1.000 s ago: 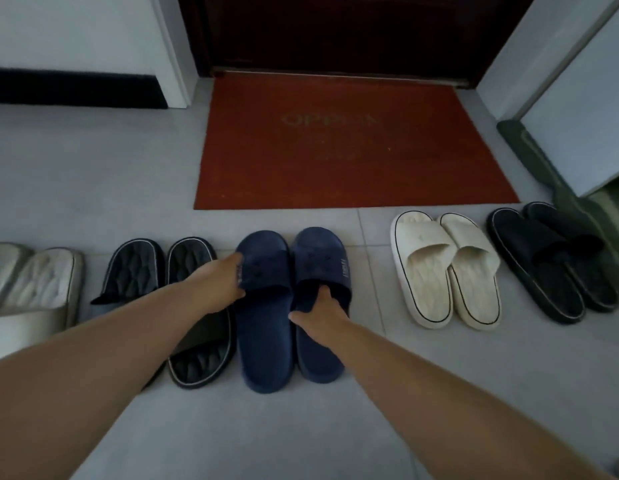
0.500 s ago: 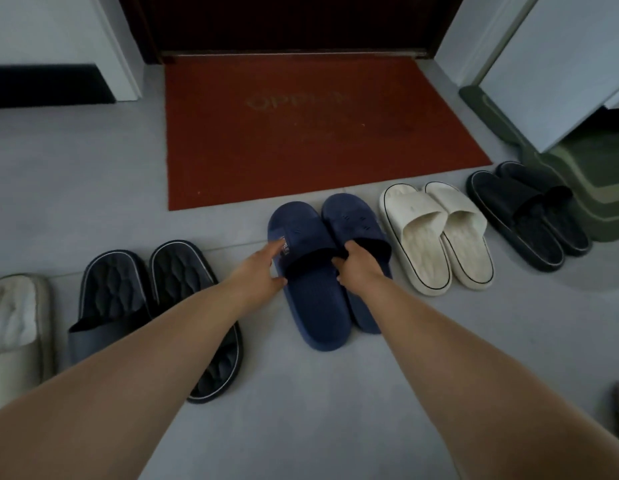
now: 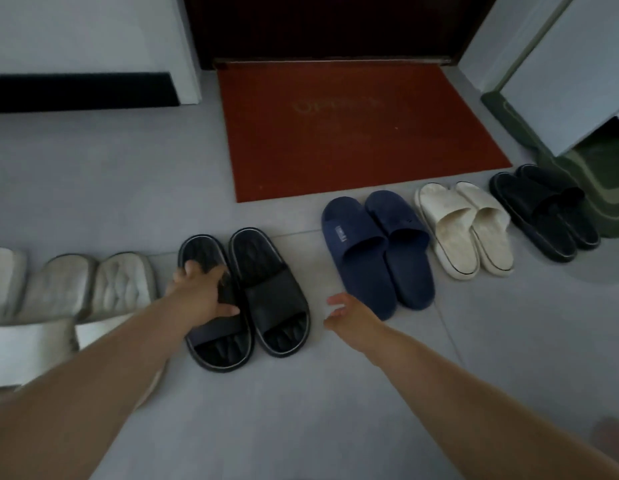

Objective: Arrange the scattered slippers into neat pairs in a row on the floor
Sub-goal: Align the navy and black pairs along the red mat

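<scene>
The left hand (image 3: 200, 292) grips the strap of the left slipper of the black pair (image 3: 244, 296), fingers wrapped over the strap's outer edge. The right hand (image 3: 349, 311) hangs open and empty above the grey tile floor (image 3: 301, 410), between the black pair and the navy pair (image 3: 379, 251).

Change since half a second ago: both hands have left the navy pair, which now lies just beside the cream pair (image 3: 465, 230), toes toward the red doormat (image 3: 353, 129). Judgement: the navy pair is placed, and the black pair is the next unit to be shifted.

Condition of the black pair: both slippers lie flat, side by side and touching, soles down, with a quilted footbed and a pale rim line. A clear gap separates this pair from the navy pair. A dark pair (image 3: 547, 213) closes the row at the right end; pale grey slippers (image 3: 103, 282) lie at the left, partly hidden by the left forearm.
</scene>
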Available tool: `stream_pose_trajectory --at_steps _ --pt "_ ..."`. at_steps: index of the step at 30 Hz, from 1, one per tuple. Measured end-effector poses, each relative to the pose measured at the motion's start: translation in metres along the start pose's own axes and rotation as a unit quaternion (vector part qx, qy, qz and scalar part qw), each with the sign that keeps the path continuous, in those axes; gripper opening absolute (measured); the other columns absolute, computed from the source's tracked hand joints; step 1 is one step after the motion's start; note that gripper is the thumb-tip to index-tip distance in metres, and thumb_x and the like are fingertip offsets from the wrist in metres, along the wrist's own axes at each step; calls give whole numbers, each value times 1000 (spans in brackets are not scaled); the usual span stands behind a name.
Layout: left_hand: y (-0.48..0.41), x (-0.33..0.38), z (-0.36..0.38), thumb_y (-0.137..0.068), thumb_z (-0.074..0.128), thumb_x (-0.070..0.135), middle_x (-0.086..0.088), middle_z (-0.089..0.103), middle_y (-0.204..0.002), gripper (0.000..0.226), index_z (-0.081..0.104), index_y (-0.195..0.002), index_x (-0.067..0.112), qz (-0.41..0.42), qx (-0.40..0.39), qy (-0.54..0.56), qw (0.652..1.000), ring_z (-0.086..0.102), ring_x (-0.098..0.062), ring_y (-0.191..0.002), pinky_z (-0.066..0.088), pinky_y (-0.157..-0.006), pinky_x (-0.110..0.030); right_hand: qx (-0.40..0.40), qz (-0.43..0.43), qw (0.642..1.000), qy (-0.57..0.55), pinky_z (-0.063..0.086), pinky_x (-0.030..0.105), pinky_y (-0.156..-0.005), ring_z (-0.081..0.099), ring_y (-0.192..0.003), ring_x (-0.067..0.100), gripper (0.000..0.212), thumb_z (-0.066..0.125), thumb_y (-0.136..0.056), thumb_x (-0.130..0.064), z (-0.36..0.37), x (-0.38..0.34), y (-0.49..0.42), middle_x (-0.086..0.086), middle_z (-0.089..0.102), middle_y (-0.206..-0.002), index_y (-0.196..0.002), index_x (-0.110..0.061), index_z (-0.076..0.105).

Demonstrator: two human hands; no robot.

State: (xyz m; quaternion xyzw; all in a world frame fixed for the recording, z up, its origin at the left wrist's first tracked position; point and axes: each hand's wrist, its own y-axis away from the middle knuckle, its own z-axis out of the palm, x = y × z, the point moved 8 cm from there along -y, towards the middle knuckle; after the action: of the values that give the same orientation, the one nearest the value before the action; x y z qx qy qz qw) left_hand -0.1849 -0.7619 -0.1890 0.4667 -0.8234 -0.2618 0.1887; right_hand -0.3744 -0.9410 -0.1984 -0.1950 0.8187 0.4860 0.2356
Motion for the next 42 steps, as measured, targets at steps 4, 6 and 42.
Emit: stream_pose_trajectory --at_steps 4,6,42 --pt "7 21 18 -81 61 49 -11 38 -146 81 14 -146 36 78 -2 25 997 39 -32 -132 34 -107 -41 -72 35 993 -82 39 18 -53 47 -59 10 14 51 -87 -3 47 -14 14 1 52 -71 -94 -14 56" --pt "4 34 19 -84 60 43 -8 45 -142 70 25 -143 32 95 3 63 994 45 -28 -128 37 -103 -37 -76 77 988 -107 40 18 -53 47 -56 9 17 49 -89 -8 65 -13 13 0 53 -67 -75 -16 54" --pt "26 51 -26 -92 33 -8 -2 58 -75 53 43 -135 21 -179 16 631 755 49 -11 -63 43 -64 -21 82 37 991 -103 36 43 -104 43 -124 36 62 43 -88 -6 43 -25 -30 16 37 -141 -144 -22 21"
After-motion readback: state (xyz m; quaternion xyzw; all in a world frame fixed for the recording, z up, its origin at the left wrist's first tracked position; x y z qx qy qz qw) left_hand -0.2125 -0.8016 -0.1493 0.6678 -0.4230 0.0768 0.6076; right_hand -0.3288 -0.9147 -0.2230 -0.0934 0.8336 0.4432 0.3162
